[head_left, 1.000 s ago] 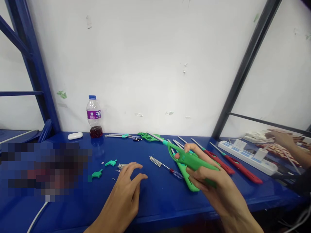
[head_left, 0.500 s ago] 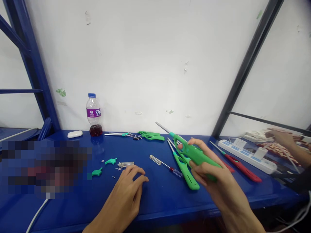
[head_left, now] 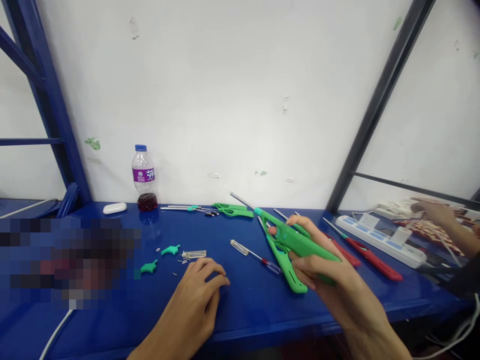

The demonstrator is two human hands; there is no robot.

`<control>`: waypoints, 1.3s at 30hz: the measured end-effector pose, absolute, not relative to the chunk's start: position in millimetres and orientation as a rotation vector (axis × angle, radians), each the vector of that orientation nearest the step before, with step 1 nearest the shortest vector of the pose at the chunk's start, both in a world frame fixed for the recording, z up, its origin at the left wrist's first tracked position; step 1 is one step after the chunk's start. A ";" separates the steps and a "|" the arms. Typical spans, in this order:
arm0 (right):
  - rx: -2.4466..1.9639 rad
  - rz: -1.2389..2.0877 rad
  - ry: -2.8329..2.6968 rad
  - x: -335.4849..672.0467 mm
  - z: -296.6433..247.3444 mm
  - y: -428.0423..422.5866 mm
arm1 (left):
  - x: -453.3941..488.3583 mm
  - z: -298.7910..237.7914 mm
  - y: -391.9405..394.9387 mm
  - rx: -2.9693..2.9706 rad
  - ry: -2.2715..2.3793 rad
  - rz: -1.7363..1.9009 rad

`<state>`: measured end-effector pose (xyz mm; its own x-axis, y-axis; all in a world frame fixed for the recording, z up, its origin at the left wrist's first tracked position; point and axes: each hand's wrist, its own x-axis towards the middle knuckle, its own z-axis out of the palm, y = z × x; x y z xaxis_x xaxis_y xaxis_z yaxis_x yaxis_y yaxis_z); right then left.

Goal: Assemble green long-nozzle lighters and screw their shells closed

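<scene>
My right hand point(head_left: 343, 285) grips a green long-neck lighter point(head_left: 300, 242) above the table's right half, with a finger at its trigger loop and its metal tube pointing up and left. My left hand point(head_left: 195, 300) rests on the blue table, fingers loosely bent and apart, holding nothing. Just beyond it are a clear plastic lighter tank point(head_left: 195, 254) and small loose parts. A second clear tank point(head_left: 239, 246) lies near a screwdriver point(head_left: 265, 261) with a red and clear handle. Another green lighter point(head_left: 287, 267) lies on the table, partly behind my right hand.
Turquoise trigger pieces point(head_left: 171, 250) lie at left. Green casing halves point(head_left: 234, 210) and metal tubes point(head_left: 183, 207) lie along the wall by a drink bottle point(head_left: 144, 182). Red lighters point(head_left: 375, 257) and a white power strip point(head_left: 380, 242) are at right. A blurred patch covers the far left.
My right hand has tilted the green lighter, so its tip sits a little further left and lower. My left hand stays in place.
</scene>
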<state>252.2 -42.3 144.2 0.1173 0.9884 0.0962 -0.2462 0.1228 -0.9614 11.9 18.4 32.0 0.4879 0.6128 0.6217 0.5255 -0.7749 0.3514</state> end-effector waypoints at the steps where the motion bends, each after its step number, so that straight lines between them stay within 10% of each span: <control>1: -0.996 1.175 -1.007 253.3 143.8 -41.9 | 11.2 32.8 17.2 2.601 1.002 1.214; 14: -1.399 0.613 -1.867 296.9 119.7 -45.4 | -37.4 93.5 -7.4 2.583 1.362 1.363; 21: -1.211 0.854 -2.335 287.9 127.4 -54.8 | -15.8 86.0 -23.8 2.912 1.034 1.149; 39: -1.445 0.183 -2.038 274.5 84.8 18.1 | -27.5 45.8 10.8 2.856 1.187 0.890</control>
